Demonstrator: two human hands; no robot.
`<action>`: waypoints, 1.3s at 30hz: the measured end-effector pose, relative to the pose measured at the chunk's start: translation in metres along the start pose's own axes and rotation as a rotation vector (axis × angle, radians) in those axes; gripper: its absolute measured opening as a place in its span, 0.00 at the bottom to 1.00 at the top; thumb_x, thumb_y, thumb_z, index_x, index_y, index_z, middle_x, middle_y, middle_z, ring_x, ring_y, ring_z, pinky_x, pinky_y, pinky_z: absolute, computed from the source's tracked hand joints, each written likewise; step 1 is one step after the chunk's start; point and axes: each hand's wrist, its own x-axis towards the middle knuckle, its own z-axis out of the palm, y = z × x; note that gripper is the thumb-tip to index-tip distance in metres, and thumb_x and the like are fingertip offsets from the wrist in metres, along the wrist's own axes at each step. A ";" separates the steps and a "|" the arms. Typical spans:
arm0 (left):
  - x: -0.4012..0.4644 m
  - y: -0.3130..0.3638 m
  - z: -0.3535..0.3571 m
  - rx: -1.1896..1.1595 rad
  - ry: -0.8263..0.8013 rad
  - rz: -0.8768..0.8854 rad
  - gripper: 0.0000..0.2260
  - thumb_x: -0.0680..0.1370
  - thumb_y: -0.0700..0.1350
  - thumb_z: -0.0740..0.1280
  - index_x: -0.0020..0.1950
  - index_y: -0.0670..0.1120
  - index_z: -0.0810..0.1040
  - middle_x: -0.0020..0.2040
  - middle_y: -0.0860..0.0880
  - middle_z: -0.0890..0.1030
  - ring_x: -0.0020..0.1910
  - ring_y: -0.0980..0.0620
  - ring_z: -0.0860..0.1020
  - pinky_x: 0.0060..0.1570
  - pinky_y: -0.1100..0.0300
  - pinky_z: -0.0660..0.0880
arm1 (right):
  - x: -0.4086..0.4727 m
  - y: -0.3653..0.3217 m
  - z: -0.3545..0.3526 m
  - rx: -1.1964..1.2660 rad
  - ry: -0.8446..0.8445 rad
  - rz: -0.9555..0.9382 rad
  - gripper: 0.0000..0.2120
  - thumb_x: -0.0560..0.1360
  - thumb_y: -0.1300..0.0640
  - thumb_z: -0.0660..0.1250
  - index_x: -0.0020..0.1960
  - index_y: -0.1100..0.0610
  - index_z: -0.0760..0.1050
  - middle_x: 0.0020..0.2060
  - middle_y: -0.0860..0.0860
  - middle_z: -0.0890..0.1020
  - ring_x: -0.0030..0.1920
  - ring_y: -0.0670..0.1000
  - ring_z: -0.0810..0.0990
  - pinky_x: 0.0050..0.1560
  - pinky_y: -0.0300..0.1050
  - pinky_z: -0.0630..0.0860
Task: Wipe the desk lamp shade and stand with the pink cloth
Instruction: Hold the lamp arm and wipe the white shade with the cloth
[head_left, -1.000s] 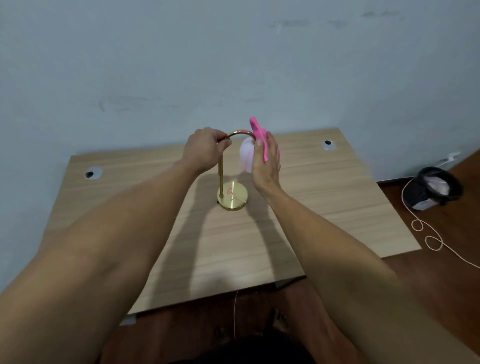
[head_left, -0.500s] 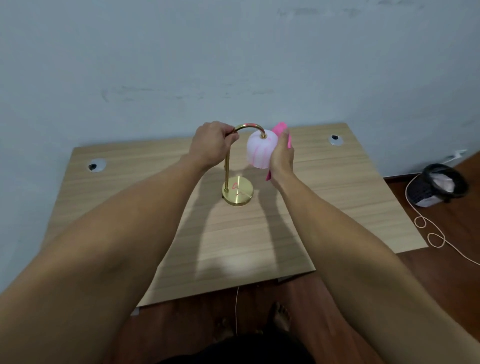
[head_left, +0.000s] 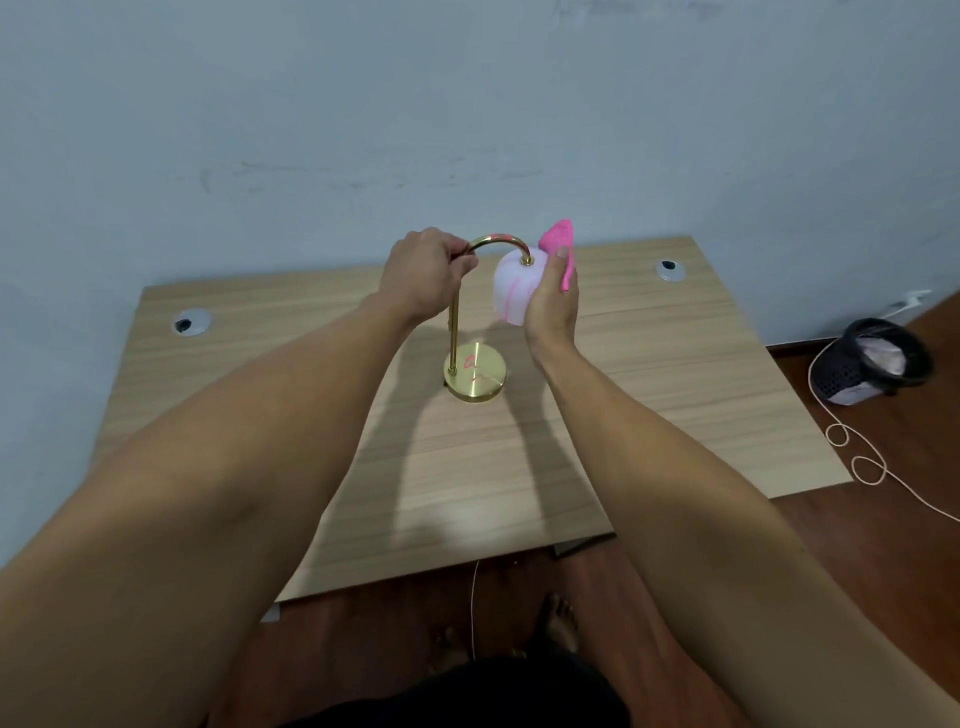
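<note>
Head view: desk lamp stands upright mid-worktop (head_left: 675, 374), slightly toward the far edge. Left hand (head_left: 426, 278) closed around the brass stand (head_left: 453, 332) at the top, where the upright bends into the arch. Round brass base (head_left: 475, 371) sits flat on the wood. White shade (head_left: 514, 291) with faint pink streaks hangs from the right end of the arch, opening down. Right hand (head_left: 553, 306) cups the shade's right side, pink cloth (head_left: 561, 249) pinned between palm and shade; a corner of cloth sticks up above the fingers, thumb lying against the shade. Two cable grommets in the worktop, far left (head_left: 192, 322) and far right (head_left: 670, 270). On the floor to the right: dark mesh bin (head_left: 852, 379), with a loose pale cord (head_left: 852, 457) looping near it. Bare feet visible at the near edge.
</note>
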 end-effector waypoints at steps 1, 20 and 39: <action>0.000 -0.001 0.000 -0.004 0.003 -0.005 0.11 0.81 0.47 0.66 0.47 0.44 0.85 0.34 0.43 0.78 0.39 0.39 0.77 0.44 0.49 0.75 | -0.004 0.003 -0.001 -0.114 -0.014 -0.060 0.31 0.84 0.38 0.49 0.82 0.52 0.65 0.79 0.50 0.71 0.80 0.51 0.66 0.83 0.55 0.59; 0.000 0.000 0.000 -0.027 -0.006 -0.035 0.09 0.81 0.46 0.66 0.46 0.46 0.84 0.32 0.48 0.75 0.37 0.44 0.74 0.41 0.52 0.73 | 0.006 -0.004 -0.020 -0.196 -0.075 0.250 0.33 0.83 0.32 0.47 0.75 0.51 0.72 0.59 0.58 0.83 0.50 0.61 0.85 0.41 0.49 0.79; 0.003 -0.002 0.003 -0.046 -0.006 -0.059 0.09 0.81 0.46 0.67 0.46 0.43 0.84 0.33 0.46 0.76 0.36 0.45 0.72 0.41 0.54 0.71 | -0.005 -0.009 -0.024 -0.231 -0.110 0.068 0.25 0.84 0.33 0.48 0.78 0.35 0.67 0.70 0.51 0.78 0.58 0.66 0.85 0.38 0.53 0.84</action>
